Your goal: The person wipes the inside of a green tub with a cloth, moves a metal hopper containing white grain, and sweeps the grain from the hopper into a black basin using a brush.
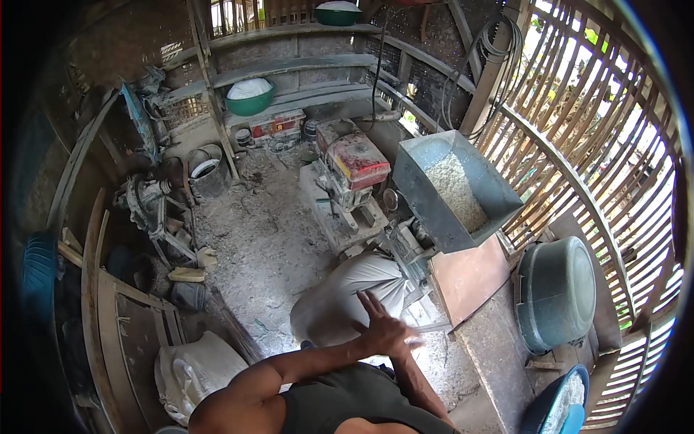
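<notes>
My hands cross in front of my body and touch, above the front of a full whitish cloth sack (340, 300). My left hand (384, 334) lies against my right hand, its fingertips smeared by motion. My right hand (371, 305) has fingers stretched out and apart, pointing away from me, with nothing seen in them. The sack's gathered mouth meets the outlet of a milling machine (408, 249). Above the machine sits a grey metal hopper (499, 192), partly filled with pale, coarse grain (457, 189).
A dusty red engine (356, 160) stands behind the sack. At right are a brownish board (471, 278), an upturned dark tub (557, 293) and a blue basin (538, 412) of white material. A green basin (249, 105) rests on the back bench. White sacks (199, 372) lie lower left.
</notes>
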The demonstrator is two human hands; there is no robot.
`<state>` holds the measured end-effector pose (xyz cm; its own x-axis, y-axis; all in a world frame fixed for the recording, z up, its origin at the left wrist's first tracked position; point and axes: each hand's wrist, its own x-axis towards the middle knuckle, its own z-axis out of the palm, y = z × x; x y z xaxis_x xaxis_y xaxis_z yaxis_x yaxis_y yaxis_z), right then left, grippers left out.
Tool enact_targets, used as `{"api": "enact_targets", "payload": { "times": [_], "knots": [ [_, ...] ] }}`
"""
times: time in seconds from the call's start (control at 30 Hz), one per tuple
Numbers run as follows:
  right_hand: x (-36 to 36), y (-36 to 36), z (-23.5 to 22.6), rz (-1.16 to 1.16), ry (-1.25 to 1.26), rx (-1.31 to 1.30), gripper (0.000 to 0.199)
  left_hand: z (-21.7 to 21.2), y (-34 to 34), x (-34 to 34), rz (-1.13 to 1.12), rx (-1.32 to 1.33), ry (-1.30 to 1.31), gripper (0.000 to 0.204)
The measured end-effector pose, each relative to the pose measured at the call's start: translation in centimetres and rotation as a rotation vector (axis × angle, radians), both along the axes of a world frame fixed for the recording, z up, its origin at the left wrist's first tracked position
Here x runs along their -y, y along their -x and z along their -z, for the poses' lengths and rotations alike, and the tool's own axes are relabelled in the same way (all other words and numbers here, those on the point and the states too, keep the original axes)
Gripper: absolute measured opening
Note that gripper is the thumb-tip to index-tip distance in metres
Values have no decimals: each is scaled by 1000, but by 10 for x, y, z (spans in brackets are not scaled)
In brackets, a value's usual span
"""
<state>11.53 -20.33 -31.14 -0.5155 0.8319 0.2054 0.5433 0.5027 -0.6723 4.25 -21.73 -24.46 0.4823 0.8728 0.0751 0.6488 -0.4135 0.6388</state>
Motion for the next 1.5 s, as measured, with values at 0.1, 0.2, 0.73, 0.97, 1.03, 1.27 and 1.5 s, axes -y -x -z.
{"api": "enact_targets", "payload": {
  "times": [0.1,0.2,0.73,0.97,1.03,1.27,1.5],
  "knots": [
    [9,-6,-22,57,-73,165,58,77,7,10,169,448,-362,20],
    [28,-38,8,73,278,7,55,94,24,4,83,510,-243,20],
    [11,-140,-49,1051,-192,-755,28,145,116,39,-662,379,224,29],
    [0,-42,-75,573,161,-837,40,113,69,-23,-544,966,622,44],
    [7,-23,-138,383,-20,-760,23,114,55,-37,-486,1166,695,57],
    [-36,-5,16,-168,-271,-63,58,70,37,-29,-768,1692,819,74],
    [-16,10,44,-102,964,-693,76,2,39,36,-541,1782,139,83]
  ]
}}
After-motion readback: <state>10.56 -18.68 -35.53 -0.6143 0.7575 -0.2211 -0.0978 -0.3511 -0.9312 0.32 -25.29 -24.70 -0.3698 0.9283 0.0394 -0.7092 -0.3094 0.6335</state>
